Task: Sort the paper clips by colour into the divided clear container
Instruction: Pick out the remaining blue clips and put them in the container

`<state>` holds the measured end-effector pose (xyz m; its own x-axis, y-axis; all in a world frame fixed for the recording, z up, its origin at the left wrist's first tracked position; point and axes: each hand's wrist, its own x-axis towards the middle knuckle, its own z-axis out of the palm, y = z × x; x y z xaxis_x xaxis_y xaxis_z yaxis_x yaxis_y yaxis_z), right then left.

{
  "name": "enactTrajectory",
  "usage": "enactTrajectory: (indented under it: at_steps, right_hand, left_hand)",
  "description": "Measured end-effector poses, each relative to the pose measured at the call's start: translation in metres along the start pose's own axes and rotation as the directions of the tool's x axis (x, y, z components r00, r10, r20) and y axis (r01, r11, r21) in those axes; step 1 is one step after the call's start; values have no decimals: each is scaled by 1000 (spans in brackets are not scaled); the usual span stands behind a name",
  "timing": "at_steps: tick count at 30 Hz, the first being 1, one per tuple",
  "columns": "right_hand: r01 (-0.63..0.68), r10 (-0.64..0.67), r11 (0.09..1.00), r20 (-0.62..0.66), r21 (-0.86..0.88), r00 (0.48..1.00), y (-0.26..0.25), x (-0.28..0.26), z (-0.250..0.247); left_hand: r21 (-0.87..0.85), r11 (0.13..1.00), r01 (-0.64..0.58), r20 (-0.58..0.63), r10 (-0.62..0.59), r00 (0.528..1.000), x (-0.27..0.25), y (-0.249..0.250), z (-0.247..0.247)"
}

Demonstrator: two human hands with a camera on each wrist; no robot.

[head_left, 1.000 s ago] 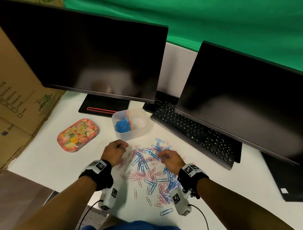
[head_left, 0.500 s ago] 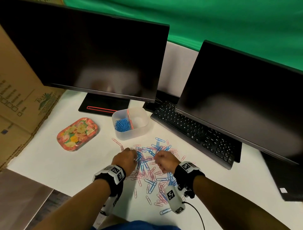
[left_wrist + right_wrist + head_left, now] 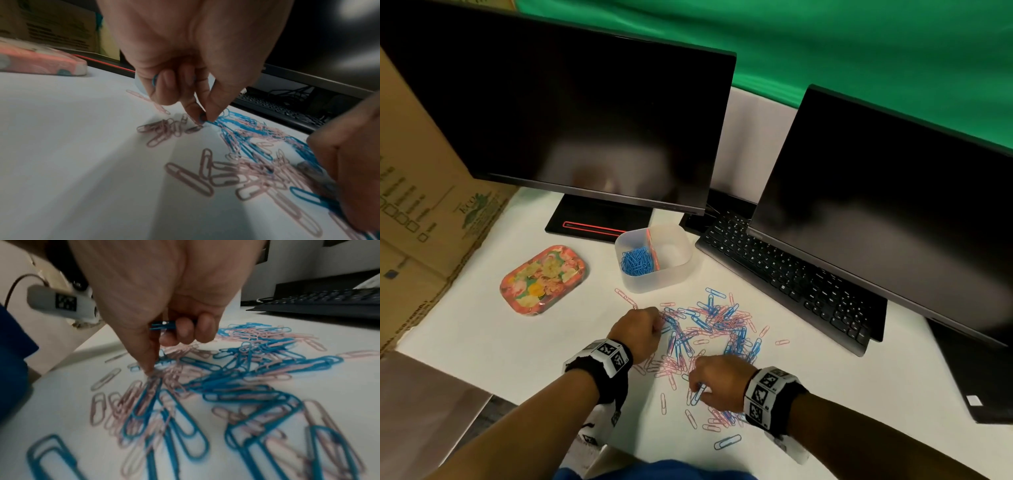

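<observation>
Cardboard box (image 3: 410, 192) stood at far left, against the white table (image 3: 482, 329). Floral tray (image 3: 543, 279) lay on the table to its right. Behind it, left monitor (image 3: 571, 123), screen dark.

Divided clear container (image 3: 654, 260) sat in front of that monitor's base: blue paper clips (image 3: 636, 261) filled its left compartment; right compartment looked empty, though the wall was frosted.

Left hand (image 3: 635, 330) was down at the left edge of the loose paper clips (image 3: 715, 322), a mixed blue and pink scatter on the table in front of the container. Thumb and forefinger pinched the end of a blue clip (image 3: 209, 121) in the scatter; other fingers (image 3: 164, 81) were curled in on another blue clip in the palm.

Right hand (image 3: 717, 382) was lower, at the near side of the scatter. Fingers were curled on a bundle of blue clips (image 3: 162, 325); forefinger reached down into the pile.

Keyboard (image 3: 791, 284) and right monitor (image 3: 893, 205) were at far right.
</observation>
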<state>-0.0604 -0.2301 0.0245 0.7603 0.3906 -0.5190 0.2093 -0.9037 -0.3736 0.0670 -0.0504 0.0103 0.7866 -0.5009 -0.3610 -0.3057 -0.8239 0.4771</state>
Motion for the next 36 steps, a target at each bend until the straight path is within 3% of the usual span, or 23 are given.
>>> enactTrajectory:
  at_steps: [7,11,13,15,19,21,24,26,31,34,36]
  right_hand:
    - [56,-65,993,-86,-103,994,1,3,10]
    - [-1,40,984,-214,180,976,6,-3,10]
    - [-41,141,914,-223,403,965,11,-3,7]
    - [-79,253,760,-181,645,950,13,-1,0]
    - [-67,352,375,-75,924,933,10,8,-32]
    - [-26,375,220,-60,975,925,5,15,-53]
    - [41,400,93,-75,995,913,-6,31,-82]
    - [65,405,71,-88,995,910,-16,43,-104]
    - [-4,432,91,-36,996,901,-29,81,-152]
    - [-33,464,222,-76,974,882,-34,99,-168]
    - [-42,488,256,-92,966,868,-35,108,-174]
  left_hand:
    - [-208,978,-20,-45,11,999,3,6,-3]
    - [-395,918,40,70,-13,997,3,14,-15]
    - [-616,770,162,190,-54,980,-1,18,-24]
    - [-800,535,271,281,-65,957,-5,19,-30]
    - [-936,144,322,319,-43,947,-11,22,-45]
    - [-949,37,314,312,-49,949,-12,24,-55]
    - [-966,-5,260,259,-94,961,-7,23,-70]
    - [-977,-16,214,214,-157,964,-2,23,-79]
    - [-983,44,178,154,-332,931,18,24,-104]
    - [-978,86,190,147,-363,920,26,26,-115]
    - [-979,81,188,145,-370,918,30,29,-120]
